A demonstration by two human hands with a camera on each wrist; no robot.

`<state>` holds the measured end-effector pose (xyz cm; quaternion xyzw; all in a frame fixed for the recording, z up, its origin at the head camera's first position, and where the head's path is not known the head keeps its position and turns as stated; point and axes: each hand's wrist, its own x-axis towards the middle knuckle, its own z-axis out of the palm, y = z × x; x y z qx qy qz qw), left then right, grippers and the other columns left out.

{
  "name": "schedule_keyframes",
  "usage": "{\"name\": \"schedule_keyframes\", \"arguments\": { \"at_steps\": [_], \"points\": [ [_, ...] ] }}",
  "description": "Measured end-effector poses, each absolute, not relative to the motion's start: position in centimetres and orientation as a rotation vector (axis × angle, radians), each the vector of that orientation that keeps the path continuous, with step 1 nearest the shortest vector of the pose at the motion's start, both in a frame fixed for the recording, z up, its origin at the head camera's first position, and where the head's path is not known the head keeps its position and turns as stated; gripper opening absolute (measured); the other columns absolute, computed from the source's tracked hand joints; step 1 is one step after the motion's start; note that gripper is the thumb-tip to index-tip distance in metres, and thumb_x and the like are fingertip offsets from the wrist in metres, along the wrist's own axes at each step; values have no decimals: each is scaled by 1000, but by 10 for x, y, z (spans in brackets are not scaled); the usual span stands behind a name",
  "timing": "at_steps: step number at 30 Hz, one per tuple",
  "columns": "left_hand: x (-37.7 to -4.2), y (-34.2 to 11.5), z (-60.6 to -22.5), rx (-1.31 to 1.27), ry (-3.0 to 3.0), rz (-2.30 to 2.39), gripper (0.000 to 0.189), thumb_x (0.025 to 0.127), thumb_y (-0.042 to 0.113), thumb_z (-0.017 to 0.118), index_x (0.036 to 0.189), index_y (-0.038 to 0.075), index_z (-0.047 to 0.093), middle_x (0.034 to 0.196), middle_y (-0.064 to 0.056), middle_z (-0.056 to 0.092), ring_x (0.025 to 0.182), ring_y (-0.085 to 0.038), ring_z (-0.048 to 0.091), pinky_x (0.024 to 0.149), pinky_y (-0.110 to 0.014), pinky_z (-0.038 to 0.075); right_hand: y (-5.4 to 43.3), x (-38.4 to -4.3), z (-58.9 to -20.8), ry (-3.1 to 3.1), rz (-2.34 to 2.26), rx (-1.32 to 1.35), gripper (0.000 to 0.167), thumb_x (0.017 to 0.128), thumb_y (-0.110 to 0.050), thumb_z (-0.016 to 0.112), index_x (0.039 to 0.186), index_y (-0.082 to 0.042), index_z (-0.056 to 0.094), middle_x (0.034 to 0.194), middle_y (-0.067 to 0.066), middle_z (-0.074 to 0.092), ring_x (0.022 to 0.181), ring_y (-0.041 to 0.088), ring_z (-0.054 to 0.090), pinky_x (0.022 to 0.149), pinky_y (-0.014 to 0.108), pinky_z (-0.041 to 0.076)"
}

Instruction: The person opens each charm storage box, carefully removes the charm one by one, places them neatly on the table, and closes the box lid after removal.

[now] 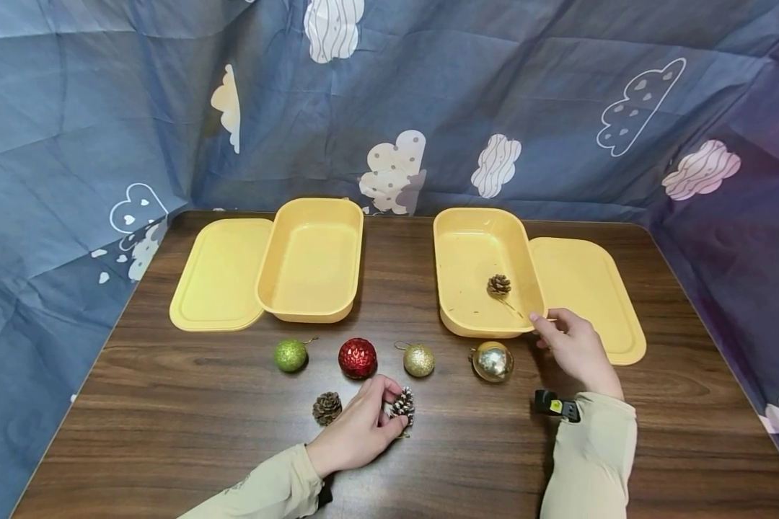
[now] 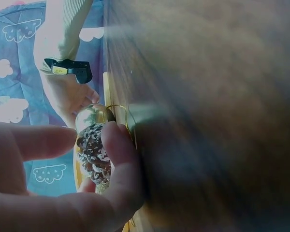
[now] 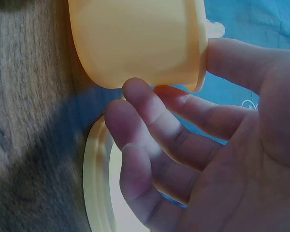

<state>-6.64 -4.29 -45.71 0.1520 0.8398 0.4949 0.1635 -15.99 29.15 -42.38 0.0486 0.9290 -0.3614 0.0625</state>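
My left hand (image 1: 361, 427) has thumb and fingers around a white-tipped pine cone (image 1: 402, 406) near the table's middle; the left wrist view shows the pine cone (image 2: 94, 152) between the fingertips. A brown pine cone (image 1: 327, 409) lies just left of that hand. My right hand (image 1: 574, 348) pinches the near right corner of the right yellow container (image 1: 457, 324), thumb at the rim and fingers against the outer wall (image 3: 135, 63). Inside this container sits another brown pine cone (image 1: 498, 285) with a gold string.
A green ball (image 1: 291, 355), a red ball (image 1: 358, 358), a gold glitter ball (image 1: 418, 360) and a shiny gold ball (image 1: 493, 361) line up before the containers. The left yellow container (image 1: 309, 315) stands beside a lid (image 1: 217, 277); another lid (image 1: 587, 288) lies at right.
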Motion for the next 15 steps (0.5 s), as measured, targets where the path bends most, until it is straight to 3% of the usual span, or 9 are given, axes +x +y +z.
{"name": "schedule_keyframes", "arguments": {
  "at_steps": [15],
  "points": [
    [-64,-43,-455,409,2419,1376,31,88,18,66,113,11,49,107,-4,50,73,0,49,67,-18,45,291,-160,-423,2814,-1077,144,57,100,-44,44,124,7,53,95,25,68,74,19,66,61,27,50]
  ]
}}
